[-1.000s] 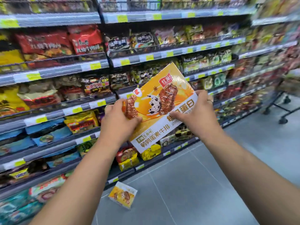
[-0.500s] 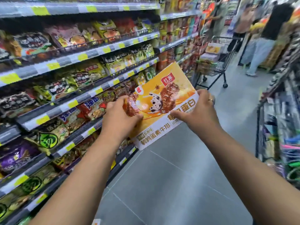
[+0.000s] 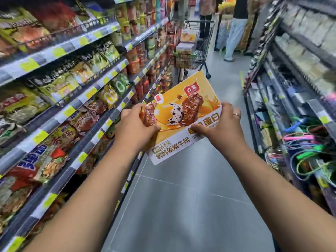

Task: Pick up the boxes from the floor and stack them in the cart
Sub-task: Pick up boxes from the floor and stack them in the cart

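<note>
Arms extended; left hand, right hand each grip box.

Supermarket aisle: stocked shelves, cart

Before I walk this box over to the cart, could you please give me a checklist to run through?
1. Grip of the left hand on the box, thumb over its face: ok.
2. Grip of the right hand on the opposite edge: ok.
3. Sight of the cart, ahead beside the left shelves: ok.
4. Room in the cart, with stacked boxes piled above its rim: cannot tell.
5. The person beyond the cart stands apart from it: ok.
</note>
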`<action>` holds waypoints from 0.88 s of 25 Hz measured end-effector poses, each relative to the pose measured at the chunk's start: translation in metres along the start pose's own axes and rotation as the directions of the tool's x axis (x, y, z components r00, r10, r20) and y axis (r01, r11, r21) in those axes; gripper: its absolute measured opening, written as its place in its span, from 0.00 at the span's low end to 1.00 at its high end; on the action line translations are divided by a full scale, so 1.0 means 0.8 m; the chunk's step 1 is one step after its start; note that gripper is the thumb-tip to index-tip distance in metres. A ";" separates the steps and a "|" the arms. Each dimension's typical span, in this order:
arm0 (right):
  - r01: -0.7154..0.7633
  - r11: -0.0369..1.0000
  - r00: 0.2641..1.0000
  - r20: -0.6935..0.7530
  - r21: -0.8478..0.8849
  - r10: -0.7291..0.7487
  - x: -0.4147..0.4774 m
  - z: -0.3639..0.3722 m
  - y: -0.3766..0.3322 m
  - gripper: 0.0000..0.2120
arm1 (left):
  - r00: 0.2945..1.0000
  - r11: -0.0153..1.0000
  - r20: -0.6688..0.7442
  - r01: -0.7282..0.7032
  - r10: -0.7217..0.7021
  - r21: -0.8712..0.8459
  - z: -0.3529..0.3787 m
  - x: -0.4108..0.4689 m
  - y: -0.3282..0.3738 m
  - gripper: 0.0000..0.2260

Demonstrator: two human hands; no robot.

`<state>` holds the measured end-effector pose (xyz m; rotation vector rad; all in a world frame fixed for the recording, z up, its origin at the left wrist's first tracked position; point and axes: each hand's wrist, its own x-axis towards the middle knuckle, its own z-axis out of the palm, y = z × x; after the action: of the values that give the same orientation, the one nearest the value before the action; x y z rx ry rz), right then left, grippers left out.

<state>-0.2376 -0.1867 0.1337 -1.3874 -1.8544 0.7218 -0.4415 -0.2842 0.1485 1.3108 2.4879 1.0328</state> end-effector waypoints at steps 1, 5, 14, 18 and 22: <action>-0.013 1.000 1.000 -0.006 -0.001 0.013 0.012 0.007 0.003 0.42 | 1.000 1.000 0.015 -0.010 0.010 -0.001 0.007 0.017 -0.001 0.33; -0.062 0.998 0.998 -0.024 -0.012 0.062 0.082 0.036 0.022 0.41 | 0.997 0.999 0.060 -0.040 0.041 -0.015 0.049 0.093 0.000 0.33; -0.108 0.994 0.993 0.039 -0.027 0.109 0.309 0.106 0.077 0.41 | 0.991 0.999 0.134 0.029 -0.026 -0.022 0.168 0.302 0.022 0.33; -0.104 0.994 0.991 0.083 -0.046 0.108 0.418 0.133 0.090 0.42 | 0.988 0.997 0.138 0.074 -0.073 -0.007 0.212 0.400 0.036 0.33; -0.112 0.992 0.988 0.102 -0.060 0.118 0.522 0.173 0.101 0.42 | 0.982 0.995 0.165 0.095 -0.094 0.002 0.255 0.502 0.034 0.34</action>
<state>-0.3777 0.2334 0.0727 -1.5275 -1.8995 0.8215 -0.5818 0.1403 0.0840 1.2106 2.3969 0.8727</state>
